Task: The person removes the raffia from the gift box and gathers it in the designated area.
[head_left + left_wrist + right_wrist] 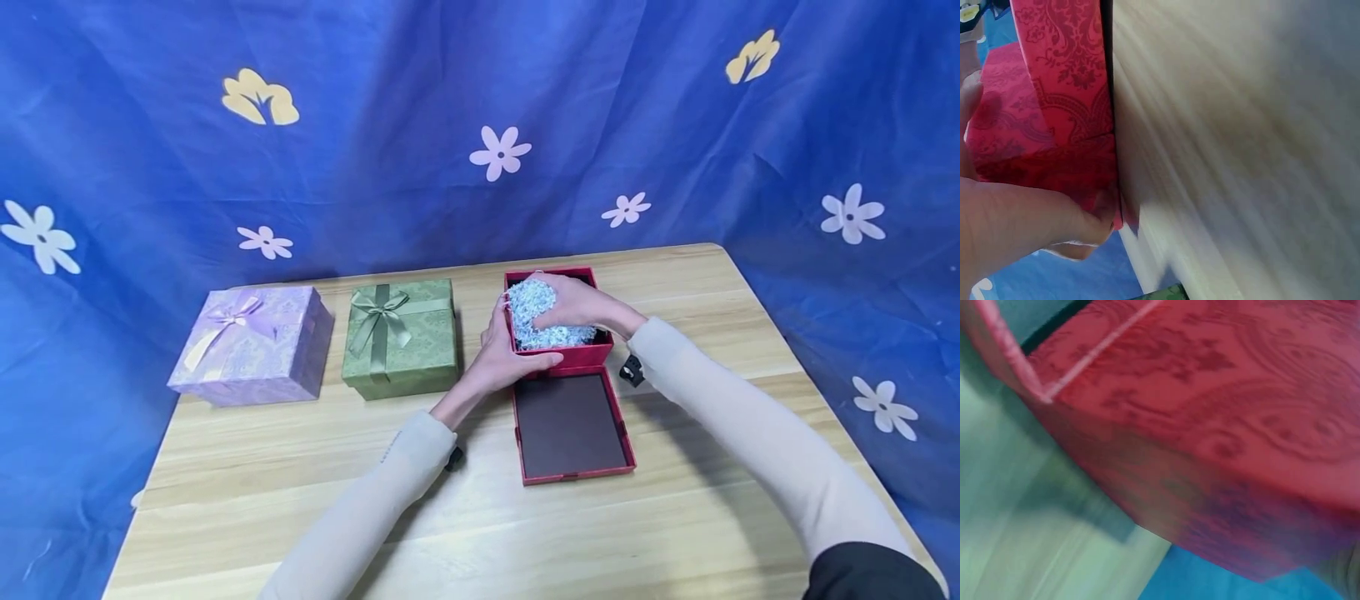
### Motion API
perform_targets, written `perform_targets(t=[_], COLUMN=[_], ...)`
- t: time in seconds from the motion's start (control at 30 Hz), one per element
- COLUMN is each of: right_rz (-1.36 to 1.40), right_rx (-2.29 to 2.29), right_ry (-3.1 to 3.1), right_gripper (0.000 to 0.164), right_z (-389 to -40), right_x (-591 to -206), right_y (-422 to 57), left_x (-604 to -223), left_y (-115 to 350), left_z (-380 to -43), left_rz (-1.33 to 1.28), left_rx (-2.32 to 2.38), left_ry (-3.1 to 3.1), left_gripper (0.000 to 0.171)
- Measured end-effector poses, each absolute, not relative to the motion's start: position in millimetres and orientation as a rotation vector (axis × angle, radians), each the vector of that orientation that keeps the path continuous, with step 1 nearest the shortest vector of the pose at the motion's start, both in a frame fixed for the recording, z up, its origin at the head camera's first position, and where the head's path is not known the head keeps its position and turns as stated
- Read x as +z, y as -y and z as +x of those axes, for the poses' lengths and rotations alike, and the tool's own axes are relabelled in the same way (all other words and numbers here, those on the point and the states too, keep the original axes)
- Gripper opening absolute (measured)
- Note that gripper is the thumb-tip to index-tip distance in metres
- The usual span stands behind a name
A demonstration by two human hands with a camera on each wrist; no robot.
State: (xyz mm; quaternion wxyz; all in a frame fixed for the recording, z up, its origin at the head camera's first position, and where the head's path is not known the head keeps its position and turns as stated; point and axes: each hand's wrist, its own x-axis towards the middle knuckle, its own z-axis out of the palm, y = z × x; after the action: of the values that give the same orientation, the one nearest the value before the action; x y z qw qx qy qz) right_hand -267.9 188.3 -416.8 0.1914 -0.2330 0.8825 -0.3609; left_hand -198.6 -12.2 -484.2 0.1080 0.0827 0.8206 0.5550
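A red patterned gift box (583, 357) stands at the back of the table, with light blue shredded paper (555, 337) inside. My left hand (504, 357) holds the box at its near left corner, the thumb along the front wall and the fingers on the left side. In the left wrist view that hand (1029, 215) lies against the red wall. Reaching in from the right, my right hand (572, 302) grips a clump of the shredded paper, its fingertips partly hidden by the strands. The right wrist view shows only the box's outer walls (1210, 400).
Right in front of the box lies its red-edged lid (573, 425), dark inside facing up. To the left stand a green gift box (420, 342) with a bow and a lilac gift box (255, 350) with a ribbon. A blue flowered cloth (390, 183) hangs behind the wooden table (300, 467).
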Motion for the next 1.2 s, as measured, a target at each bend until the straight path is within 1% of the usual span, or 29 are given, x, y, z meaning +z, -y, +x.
perform_targets(t=[0.1, 0.27, 0.47, 0.57, 0.8, 0.97, 1.07, 1.2], right_rz=[-0.648, -0.621, -0.538, -0.505, -0.451, -0.402, -0.356, -0.269], right_rx=[-1.06, -1.112, -1.182, -1.238, -1.405, -1.461, -1.537, -1.65], right_ry=[-2.457, -2.439, -2.423, -2.418, -2.384, -2.385, -2.347, -2.309], right_gripper=[0.078, 0.079, 0.097, 0.1, 0.091, 0.093, 0.086, 0.068], right_z=[-267.2, -268.6, -270.5, -270.7, -271.4, -271.5, -270.6, -268.5], right_x=[-410.6, -403.2, -391.1, -382.7, -364.3, -350.0, -340.7, -327.8], right_y=[-190.8, -197.4, -205.9, -210.0, -222.8, -236.5, -247.2, -262.1], left_x=[-490.1, -483.7, -468.6, -467.2, -466.1, -466.9, -467.1, -467.1], left_y=[12.5, 13.0, 12.7, 12.2, 12.4, 12.5, 11.9, 10.7], left_z=[-200.6, -196.8, -187.8, -187.0, -184.2, -184.9, -184.8, -184.8], left_rz=[0.266, 0.308, 0.308, 0.281, 0.269, 0.298, 0.312, 0.319], left_rx=[1.675, 1.713, 1.708, 1.704, 1.722, 1.73, 1.735, 1.746], left_ry=[-2.419, -2.418, -2.406, -2.41, -2.401, -2.417, -2.419, -2.413], left_gripper=[0.154, 0.147, 0.137, 0.137, 0.141, 0.142, 0.141, 0.14])
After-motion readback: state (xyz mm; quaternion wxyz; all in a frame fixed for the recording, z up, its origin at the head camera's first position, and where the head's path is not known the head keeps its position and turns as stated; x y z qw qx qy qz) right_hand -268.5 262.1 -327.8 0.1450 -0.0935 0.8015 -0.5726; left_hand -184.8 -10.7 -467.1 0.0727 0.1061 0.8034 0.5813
